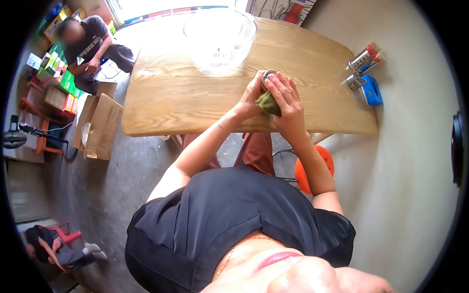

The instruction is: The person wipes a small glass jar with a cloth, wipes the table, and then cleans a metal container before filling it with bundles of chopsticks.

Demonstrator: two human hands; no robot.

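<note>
A: Seeing to the hands first. Spread or closed?

B: Closed, both. Meeting over the near edge of the desk (171,97), left hand (249,97) and right hand (289,105) pressing in from either side and gripping a green bundle (268,103) between them.

A: Gripping anything else?

B: Also holding a small round thing with a metal rim (267,75) just above the bundle, against the fingertips. Too small for telling what, or which hand is bearing it.

A: Resting on the desk, or up in the air?

B: Looking lifted, just above the wood, near the body.

A: Judging the step, then?

B: Seemingly working the bundle by hand: shaping or squeezing, with the rimmed piece against its top end. Not possible to tell more.

A: And calling for what next?

B: Probably for a steady two-sided hold, keeping the bundle from slipping while the fingers are shifting.

A: Moving outward now.

B: Passing a clear glass bowl (220,36) beyond the hands, well apart, at the far side. Then a metal canister of red-tipped sticks (364,58) and a blue box (372,90) at the right end. Below, spotting an orange stool (305,173). On the floor to the left, noticing an open cardboard box (100,124), with a seated person (90,49) beyond and another person (58,249) lower down.
</note>
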